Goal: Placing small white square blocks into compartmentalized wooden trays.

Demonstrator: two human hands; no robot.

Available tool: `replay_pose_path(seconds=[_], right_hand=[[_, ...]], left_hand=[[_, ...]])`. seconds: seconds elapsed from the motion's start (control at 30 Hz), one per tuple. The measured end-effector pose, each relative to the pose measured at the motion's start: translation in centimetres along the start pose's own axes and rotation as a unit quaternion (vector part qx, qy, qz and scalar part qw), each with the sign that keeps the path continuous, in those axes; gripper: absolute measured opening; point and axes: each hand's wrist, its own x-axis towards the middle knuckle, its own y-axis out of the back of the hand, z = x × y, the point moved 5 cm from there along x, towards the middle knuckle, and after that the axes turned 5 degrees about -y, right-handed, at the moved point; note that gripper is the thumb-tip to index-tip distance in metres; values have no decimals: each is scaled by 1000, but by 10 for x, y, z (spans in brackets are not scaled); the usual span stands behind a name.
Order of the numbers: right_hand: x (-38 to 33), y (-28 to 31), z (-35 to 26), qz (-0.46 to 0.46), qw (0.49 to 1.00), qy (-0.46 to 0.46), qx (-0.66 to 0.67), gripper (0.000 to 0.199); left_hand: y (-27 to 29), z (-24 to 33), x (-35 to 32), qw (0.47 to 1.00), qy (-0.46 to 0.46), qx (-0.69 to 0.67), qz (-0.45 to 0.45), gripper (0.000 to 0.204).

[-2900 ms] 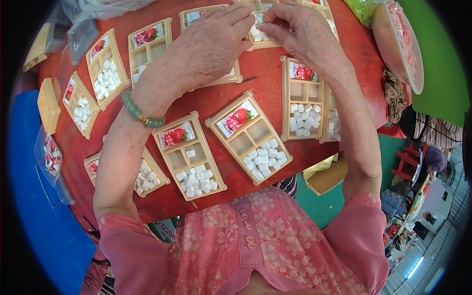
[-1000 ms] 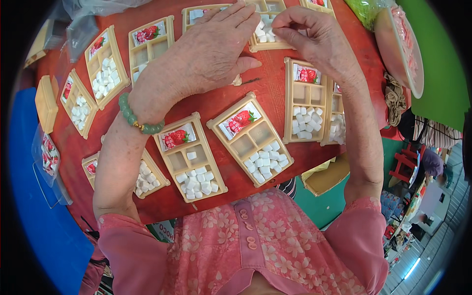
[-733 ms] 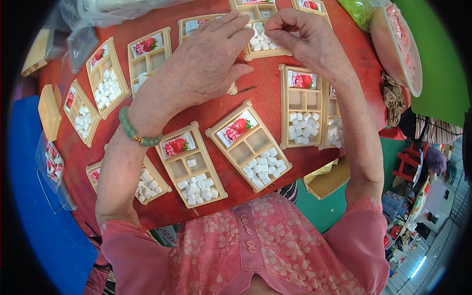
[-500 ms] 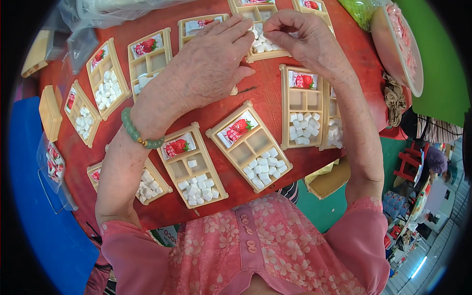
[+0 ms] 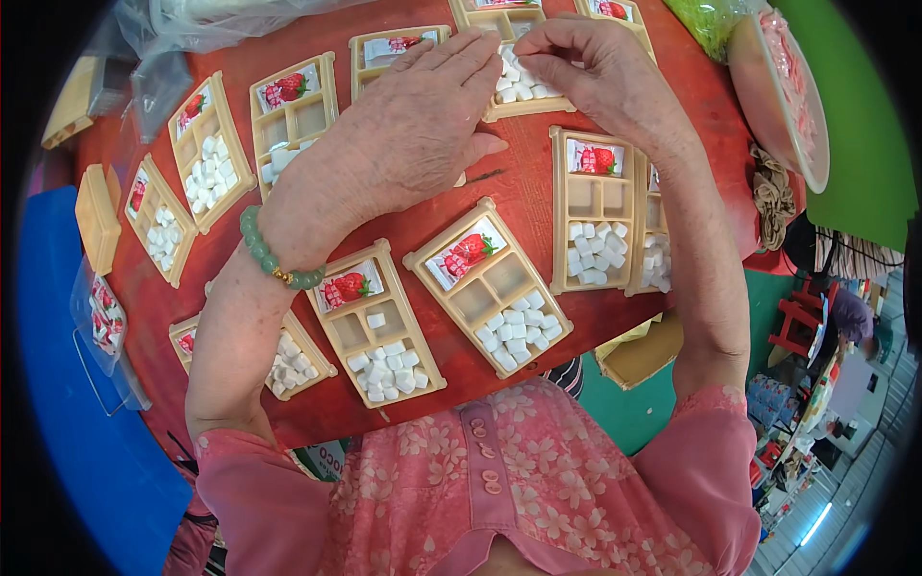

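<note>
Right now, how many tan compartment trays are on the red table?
11 trays: three at the left, three along the top, two at the right, three nearest. Others may be hidden.

Both bare forearms reach forward and converge, the left hand point(image 5: 408, 130) lying palm down with fingers straight and together, the right hand point(image 5: 591, 72) just beside it, fingers curled and thumb and forefinger pinched.
</note>
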Motion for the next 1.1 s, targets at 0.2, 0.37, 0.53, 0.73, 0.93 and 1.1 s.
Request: replay_pose_path(seconds=[0.2,0.37,0.53,0.73,0.93,1.1], right_hand=[[5,0,-10,-32,997,-37,-52,20],[4,-6,-23,-23,980,-25,-196,21],[10,-4,-30,-90,954,-13,-284,8],[-5,12,-3,-18,996,-86,-20,18],[-10,6,10,-29,996,-45,71,14],[-13,15,13,21,998,-8,59,15]], left_hand=[[0,-2,-1,1000,-4,-22,9,66],[-1,-5,-1,999,-6,-35,10,66],[0,-3,0,999,-5,-35,15,67],[-1,0,1,1000,-14,-2,17,67],[3,-1,8,999,-4,-24,22,67],[-6,2,7,999,-24,24,9,65]])
